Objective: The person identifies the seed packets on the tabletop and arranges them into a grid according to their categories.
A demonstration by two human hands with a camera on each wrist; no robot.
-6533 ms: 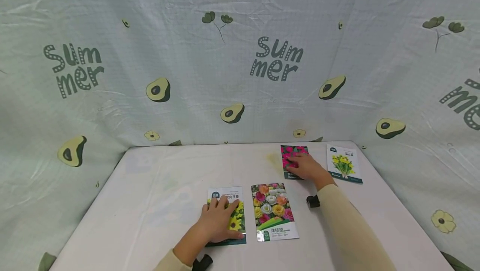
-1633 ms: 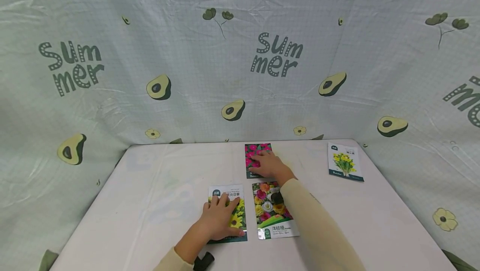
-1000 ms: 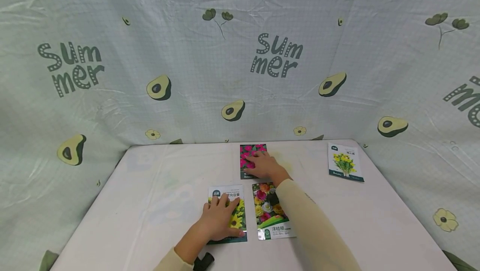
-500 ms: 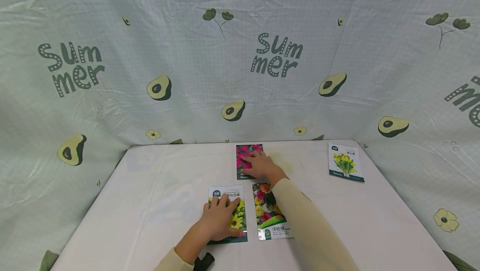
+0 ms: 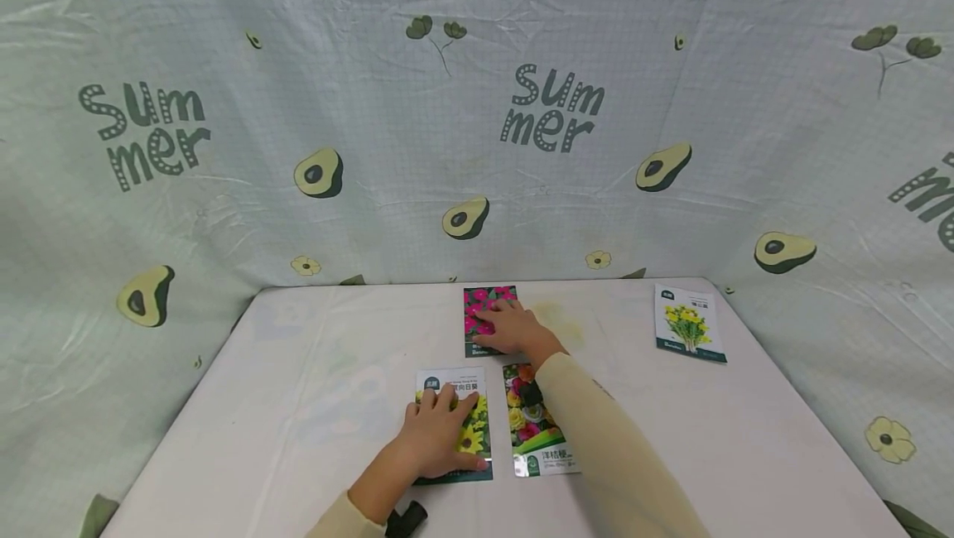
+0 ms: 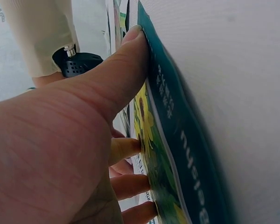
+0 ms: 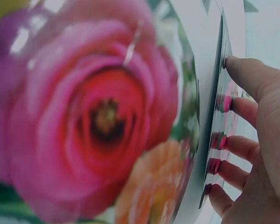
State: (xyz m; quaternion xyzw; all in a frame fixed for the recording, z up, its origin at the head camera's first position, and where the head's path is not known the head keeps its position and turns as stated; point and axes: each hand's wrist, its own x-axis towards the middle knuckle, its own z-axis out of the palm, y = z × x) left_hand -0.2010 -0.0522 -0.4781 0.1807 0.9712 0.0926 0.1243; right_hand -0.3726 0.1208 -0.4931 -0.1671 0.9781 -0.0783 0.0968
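Note:
My left hand point(image 5: 432, 439) rests with spread fingers on a seed packet with yellow sunflowers point(image 5: 471, 437), flat on the table. In the left wrist view the thumb lies along the green bottom band of that sunflower packet point(image 6: 170, 100). Farther back, my right hand point(image 5: 514, 329) presses its fingertips onto a packet with magenta flowers point(image 5: 475, 300), covering its right part. The right wrist view has the spread fingertips touching the face of the magenta packet point(image 7: 219, 140). Under my right forearm lies a packet of multicoloured roses point(image 5: 547, 459), partly hidden by the sleeve.
A white packet with yellow flowers point(image 5: 689, 324) lies alone at the back right. The table point(image 5: 298, 405) has a pale cloth, and a printed curtain point(image 5: 373, 149) rises behind its far edge and along both sides. A black wrist camera point(image 5: 406, 519) sits by the left wrist.
My right hand has slid the magenta packet leftward along the back, from beside the yellow-flower packet to behind the sunflower and rose packets; the slide has slowed. The left hand stays put.

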